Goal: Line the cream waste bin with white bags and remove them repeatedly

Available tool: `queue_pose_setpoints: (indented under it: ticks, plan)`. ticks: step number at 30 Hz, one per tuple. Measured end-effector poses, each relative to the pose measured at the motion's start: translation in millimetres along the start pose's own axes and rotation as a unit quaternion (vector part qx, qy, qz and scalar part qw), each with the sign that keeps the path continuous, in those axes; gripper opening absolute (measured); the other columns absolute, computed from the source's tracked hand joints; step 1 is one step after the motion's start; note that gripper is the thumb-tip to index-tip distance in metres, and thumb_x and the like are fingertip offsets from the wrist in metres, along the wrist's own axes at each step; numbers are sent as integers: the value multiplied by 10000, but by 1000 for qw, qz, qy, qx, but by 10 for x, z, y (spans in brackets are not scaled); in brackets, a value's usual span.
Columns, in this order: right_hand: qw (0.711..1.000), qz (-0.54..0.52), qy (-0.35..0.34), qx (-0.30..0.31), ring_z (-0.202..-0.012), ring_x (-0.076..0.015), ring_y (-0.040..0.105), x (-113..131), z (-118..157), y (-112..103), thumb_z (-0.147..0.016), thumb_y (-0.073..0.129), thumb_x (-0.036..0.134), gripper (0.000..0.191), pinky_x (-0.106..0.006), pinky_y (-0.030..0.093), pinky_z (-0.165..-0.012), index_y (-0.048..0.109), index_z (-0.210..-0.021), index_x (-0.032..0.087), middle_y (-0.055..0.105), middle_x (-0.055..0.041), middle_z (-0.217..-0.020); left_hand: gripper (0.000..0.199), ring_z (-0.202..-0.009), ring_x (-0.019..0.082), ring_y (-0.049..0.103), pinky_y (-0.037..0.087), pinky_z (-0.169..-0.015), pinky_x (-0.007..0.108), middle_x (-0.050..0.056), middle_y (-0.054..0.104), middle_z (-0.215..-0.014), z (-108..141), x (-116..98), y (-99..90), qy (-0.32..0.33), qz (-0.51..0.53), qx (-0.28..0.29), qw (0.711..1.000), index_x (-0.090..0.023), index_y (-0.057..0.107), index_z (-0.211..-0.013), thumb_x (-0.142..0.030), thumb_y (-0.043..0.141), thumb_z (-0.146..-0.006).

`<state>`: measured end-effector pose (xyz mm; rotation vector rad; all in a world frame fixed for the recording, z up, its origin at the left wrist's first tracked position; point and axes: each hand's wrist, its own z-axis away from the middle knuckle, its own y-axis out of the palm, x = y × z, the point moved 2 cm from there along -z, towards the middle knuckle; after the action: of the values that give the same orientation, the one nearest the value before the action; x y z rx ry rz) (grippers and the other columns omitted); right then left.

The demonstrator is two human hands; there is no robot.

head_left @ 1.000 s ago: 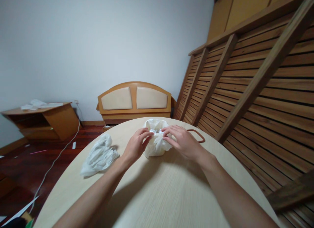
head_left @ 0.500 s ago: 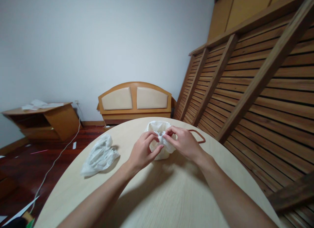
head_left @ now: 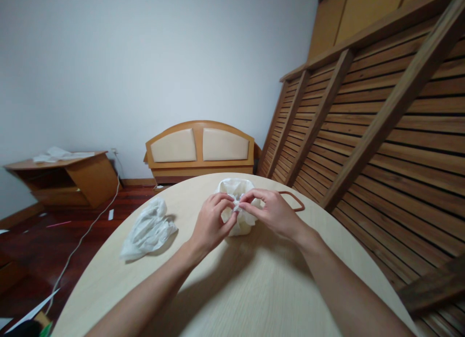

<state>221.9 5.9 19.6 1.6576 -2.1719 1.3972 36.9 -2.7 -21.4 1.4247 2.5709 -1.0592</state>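
White and flimsy: holding a gathered bag (head_left: 241,225), set toward the far edge of the round table (head_left: 269,283), in a narrow pinch of the right hand (head_left: 275,212) and between thumb and fingers of the left hand (head_left: 211,222). To the left, apart, a crumpled bag (head_left: 148,230); just past the right hand, a brown loop (head_left: 296,199).
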Motion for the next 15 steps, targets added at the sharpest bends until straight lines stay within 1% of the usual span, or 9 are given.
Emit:
queue_pose_setpoints:
  ticks: [4,8,10,12,15]
  plan:
    - [998,57,-26,11,-919,-187,677,-53,-12,-35,-926,677,273,124,-312,484,-852,748,-1022,241,755,-18,-970,47,-1026,238,604,497,-925,400,83,674,-1020,-18,16,-50,-11,-2,-2,1000,-195,668,-899,-178,627,-885]
    - [993,107,-41,26,-964,-219,651,-133,-27,-15,-928,671,247,120,-360,481,-878,765,-1002,231,738,-47,-978,104,-976,238,602,495,-882,390,86,662,-972,-49,24,-103,-41,-3,16,999,-187,701,-925,-189,600,-899]
    - [993,110,-38,25,-970,-223,645,-152,-31,-1,-937,656,240,121,-367,479,-882,764,-991,227,734,-54,-990,127,-901,218,619,498,-818,354,73,676,-915,-69,25,-118,-70,18,39,997,-186,703,-919,-206,578,-914]
    - [995,94,-27,22,-967,-217,649,-147,-32,5,-951,634,244,129,-360,476,-881,758,-982,225,738,-52,-991,155,-807,191,633,490,-717,303,54,699,-862,-86,28,-122,-115,53,66,990,-193,704,-913,-231,555,-930]
    - [999,47,9,11,-914,-195,669,-113,-26,0,-966,614,306,153,-324,478,-846,741,-954,221,749,-32,-956,169,-755,171,652,459,-601,251,42,726,-861,-95,27,-119,-176,107,90,974,-199,691,-930,-283,544,-939]
